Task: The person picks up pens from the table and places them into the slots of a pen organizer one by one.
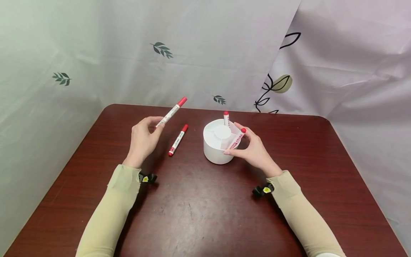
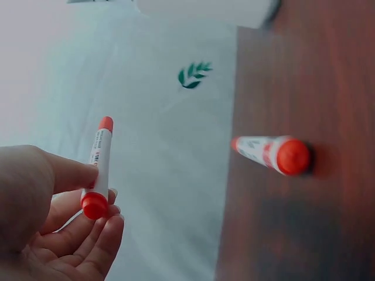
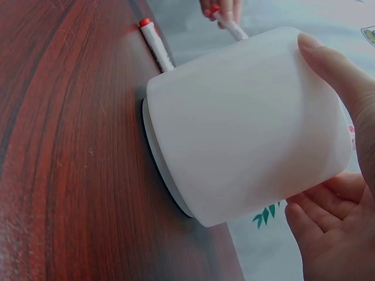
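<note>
Between the thumb and fingers of my left hand [image 1: 143, 139] is a white marker with red ends [image 1: 171, 112], raised and slanting up to the right. A second red-and-white marker [image 1: 178, 140] lies on the table just right of that hand. My right hand [image 1: 255, 150] grips the side of a round white divided holder [image 1: 218, 154], thumb at the near rim and fingers round the far side. Two more red-capped markers stand in the holder: one upright at the back [image 1: 226, 118], one leaning right [image 1: 237, 139]. In the right wrist view the holder's wall [image 3: 246, 129] fills the middle.
The dark red wooden table [image 1: 199, 214] runs back to a pale curtain [image 1: 199, 64] printed with leaves. Each wrist wears a black strap camera, the left one [image 1: 147, 178] and the right one [image 1: 263, 190] both close over the tabletop.
</note>
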`<act>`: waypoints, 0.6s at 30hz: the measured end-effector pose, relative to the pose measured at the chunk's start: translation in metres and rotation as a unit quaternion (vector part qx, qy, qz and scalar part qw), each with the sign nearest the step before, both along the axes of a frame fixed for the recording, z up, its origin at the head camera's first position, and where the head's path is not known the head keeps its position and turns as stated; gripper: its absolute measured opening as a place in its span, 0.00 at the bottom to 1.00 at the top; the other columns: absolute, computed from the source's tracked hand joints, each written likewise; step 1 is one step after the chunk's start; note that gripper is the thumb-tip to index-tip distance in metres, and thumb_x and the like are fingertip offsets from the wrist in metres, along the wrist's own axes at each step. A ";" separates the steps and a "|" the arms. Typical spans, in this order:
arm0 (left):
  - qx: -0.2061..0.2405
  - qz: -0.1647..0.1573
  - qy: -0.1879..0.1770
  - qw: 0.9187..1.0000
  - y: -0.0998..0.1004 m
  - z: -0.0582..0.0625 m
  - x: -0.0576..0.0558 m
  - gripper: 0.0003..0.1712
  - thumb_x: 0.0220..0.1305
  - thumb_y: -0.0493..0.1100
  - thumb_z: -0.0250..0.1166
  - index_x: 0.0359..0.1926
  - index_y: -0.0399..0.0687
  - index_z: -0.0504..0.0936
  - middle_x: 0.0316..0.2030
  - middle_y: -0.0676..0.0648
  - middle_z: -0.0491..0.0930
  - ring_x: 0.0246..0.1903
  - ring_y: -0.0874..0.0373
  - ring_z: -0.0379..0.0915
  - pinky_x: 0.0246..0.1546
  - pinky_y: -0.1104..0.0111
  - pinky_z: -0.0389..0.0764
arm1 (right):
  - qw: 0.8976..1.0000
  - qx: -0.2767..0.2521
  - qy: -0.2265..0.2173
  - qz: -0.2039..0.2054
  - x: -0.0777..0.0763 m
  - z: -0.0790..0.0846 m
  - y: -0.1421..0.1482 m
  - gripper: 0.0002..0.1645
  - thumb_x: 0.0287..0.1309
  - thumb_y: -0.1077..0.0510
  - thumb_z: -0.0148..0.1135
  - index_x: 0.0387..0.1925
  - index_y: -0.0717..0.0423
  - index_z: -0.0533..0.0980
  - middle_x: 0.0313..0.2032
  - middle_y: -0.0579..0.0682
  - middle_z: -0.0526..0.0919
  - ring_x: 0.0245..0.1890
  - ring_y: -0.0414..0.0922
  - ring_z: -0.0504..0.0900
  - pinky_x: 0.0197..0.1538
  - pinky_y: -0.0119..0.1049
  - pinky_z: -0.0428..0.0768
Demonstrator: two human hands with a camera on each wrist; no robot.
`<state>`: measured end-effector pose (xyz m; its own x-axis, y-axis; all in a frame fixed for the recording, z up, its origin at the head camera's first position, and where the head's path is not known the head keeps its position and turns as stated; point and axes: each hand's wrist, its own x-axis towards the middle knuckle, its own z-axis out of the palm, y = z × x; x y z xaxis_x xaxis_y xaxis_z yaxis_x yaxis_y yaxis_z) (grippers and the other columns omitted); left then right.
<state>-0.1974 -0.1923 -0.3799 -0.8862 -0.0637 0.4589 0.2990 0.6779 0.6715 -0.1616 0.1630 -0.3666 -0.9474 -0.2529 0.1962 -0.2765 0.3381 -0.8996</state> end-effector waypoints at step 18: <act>0.157 -0.043 0.102 0.982 0.033 0.034 0.010 0.14 0.64 0.39 0.73 0.50 0.45 0.86 0.39 0.50 0.85 0.35 0.61 0.79 0.43 0.70 0.82 | 1.000 -0.005 0.011 -0.004 -0.023 -0.039 0.012 0.60 0.40 0.52 0.88 0.75 0.46 0.66 0.64 0.44 0.76 0.61 0.43 0.76 0.68 0.49 0.68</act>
